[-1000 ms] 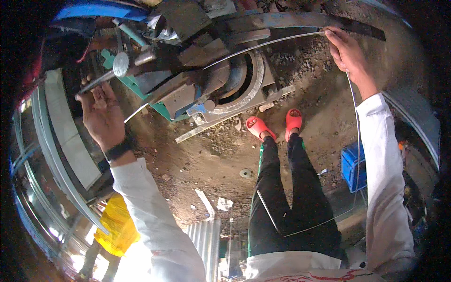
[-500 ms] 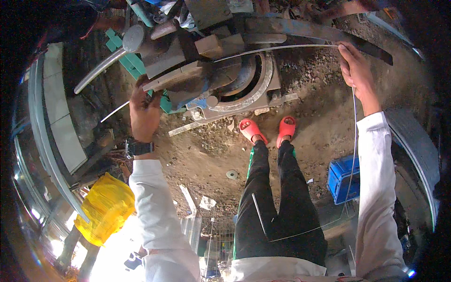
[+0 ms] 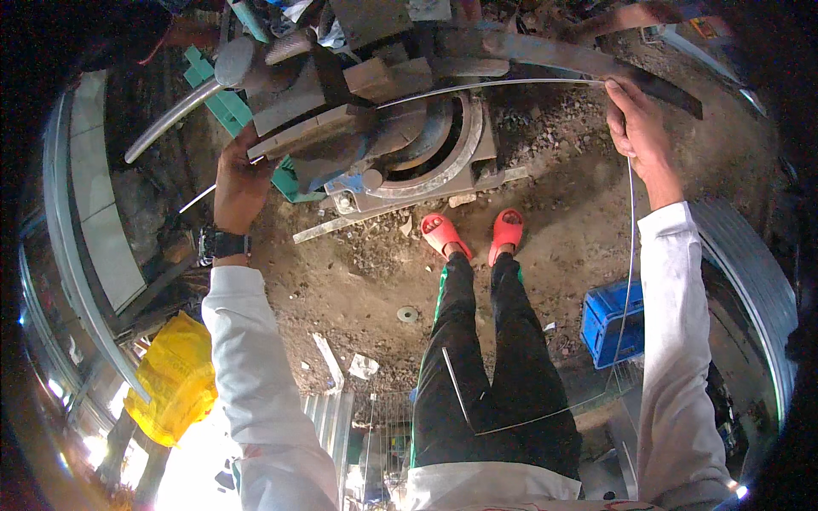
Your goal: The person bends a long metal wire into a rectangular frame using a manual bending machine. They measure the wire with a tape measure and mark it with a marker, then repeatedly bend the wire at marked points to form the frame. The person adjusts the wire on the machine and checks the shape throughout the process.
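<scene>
A long thin metal rod (image 3: 503, 83) runs in a slight curve from the heavy machine's clamp (image 3: 315, 132) to my right hand (image 3: 636, 123). My right hand is closed on the rod, thumb on top; beyond it the rod bends sharply and hangs down past the blue crate. At the clamp's left end, my left hand (image 3: 240, 185) has its fingers curled, partly hidden by the clamp's edge. A short rod end (image 3: 197, 199) sticks out left of this hand, which appears to grip it. My left wrist wears a black watch (image 3: 223, 245).
A metal lever with a round knob (image 3: 237, 61) rises at the machine's upper left. A long dark bar (image 3: 588, 64) extends to the right. The blue crate (image 3: 612, 324) stands right of my legs, a yellow sack (image 3: 175, 379) lower left. Dirt and gravel cover the ground.
The whole view has shifted slightly, moving the machine a little left. My left hand has slid left along the rod, so less of its end shows. My right hand keeps its hold.
</scene>
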Action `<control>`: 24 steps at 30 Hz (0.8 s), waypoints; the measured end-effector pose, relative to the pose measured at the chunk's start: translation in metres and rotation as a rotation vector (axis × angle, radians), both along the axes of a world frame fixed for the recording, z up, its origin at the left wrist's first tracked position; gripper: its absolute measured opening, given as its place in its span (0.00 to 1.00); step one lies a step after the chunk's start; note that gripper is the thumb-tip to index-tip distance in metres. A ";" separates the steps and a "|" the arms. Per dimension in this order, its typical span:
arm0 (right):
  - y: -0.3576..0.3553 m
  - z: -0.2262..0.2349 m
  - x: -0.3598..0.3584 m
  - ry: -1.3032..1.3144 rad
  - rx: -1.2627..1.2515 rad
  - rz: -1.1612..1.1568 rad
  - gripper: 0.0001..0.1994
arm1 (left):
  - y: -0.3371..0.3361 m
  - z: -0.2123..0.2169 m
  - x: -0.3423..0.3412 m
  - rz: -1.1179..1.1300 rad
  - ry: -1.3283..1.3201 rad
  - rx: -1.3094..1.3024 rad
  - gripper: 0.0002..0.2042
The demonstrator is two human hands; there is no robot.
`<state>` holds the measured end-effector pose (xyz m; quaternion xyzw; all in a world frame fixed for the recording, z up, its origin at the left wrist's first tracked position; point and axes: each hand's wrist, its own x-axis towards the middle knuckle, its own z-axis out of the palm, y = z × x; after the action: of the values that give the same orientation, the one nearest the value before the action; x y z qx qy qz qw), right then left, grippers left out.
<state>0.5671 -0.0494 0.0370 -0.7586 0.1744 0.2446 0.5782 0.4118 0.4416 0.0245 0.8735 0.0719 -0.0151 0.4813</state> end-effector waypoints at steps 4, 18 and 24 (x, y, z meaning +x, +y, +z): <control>-0.010 -0.003 0.009 0.002 0.042 0.040 0.18 | -0.007 0.015 0.007 -0.036 0.089 -0.043 0.24; 0.106 0.037 0.082 -1.526 -0.875 0.458 0.21 | 0.001 0.017 0.014 0.013 0.243 -0.021 0.20; 0.353 0.089 -0.038 -1.348 -0.435 0.619 0.16 | 0.042 -0.047 -0.006 0.683 0.155 -0.678 0.18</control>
<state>0.5294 0.3039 0.1257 -0.8543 -0.3915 -0.1593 0.3026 0.4058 0.4834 -0.0225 0.5903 0.3811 0.0560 0.7094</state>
